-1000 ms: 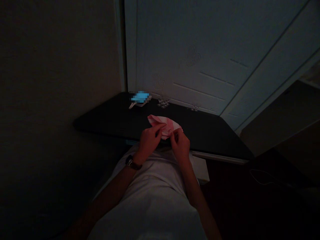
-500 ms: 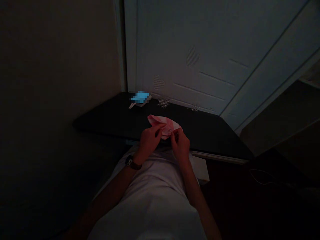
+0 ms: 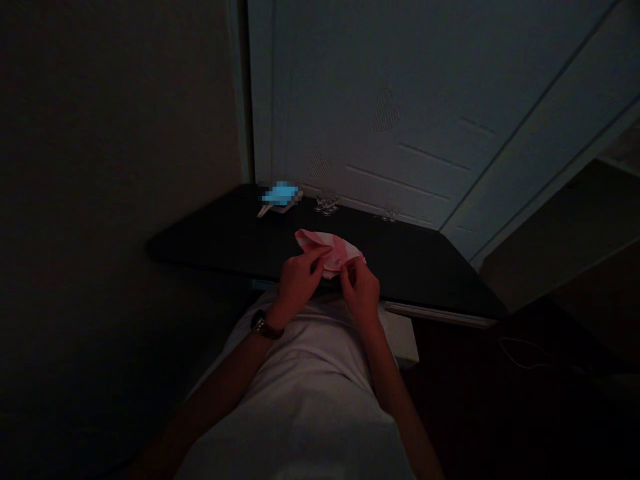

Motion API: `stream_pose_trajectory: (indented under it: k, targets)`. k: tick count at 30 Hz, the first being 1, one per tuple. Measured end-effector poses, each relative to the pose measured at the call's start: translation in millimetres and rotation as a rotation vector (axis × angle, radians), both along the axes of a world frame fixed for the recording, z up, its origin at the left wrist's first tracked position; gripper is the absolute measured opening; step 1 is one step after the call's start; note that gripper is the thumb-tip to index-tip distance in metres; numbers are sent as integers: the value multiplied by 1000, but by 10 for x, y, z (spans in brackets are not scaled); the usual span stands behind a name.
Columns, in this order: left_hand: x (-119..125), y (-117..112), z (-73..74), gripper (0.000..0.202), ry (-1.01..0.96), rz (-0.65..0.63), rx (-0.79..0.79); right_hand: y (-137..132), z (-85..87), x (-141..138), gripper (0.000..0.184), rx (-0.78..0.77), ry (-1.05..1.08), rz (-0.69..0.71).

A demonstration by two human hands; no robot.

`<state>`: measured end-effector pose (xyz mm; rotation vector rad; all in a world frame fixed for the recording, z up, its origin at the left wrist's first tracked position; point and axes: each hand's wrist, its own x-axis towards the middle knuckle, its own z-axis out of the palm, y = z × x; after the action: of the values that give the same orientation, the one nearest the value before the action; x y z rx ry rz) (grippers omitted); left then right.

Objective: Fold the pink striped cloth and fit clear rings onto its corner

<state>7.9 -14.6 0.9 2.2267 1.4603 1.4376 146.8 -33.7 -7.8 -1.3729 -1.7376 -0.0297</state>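
A folded piece of pink and white paper point(image 3: 331, 248) lies near the front edge of a dark table point(image 3: 225, 233). My left hand point(image 3: 299, 280), with a watch on its wrist, pinches the paper's left part between thumb and fingers. My right hand point(image 3: 360, 288) is closed on the paper's right edge. Both hands are close together above the table's near edge. The room is dim, so fine detail of the folds is hard to make out.
A small blurred blue object point(image 3: 280, 195) rests at the table's back left. Small clear items point(image 3: 327, 204) stand along the back edge by a white panelled door point(image 3: 400, 100). A wall is on the left. A thin cable point(image 3: 525, 360) lies lower right.
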Motion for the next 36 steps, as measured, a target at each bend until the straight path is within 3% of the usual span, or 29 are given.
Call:
stream_pose_trajectory:
  k: [36]
  targets:
    - [-1,-10,6,31,11,-1,-13,-9,11,-3,16,-9,-5,-6]
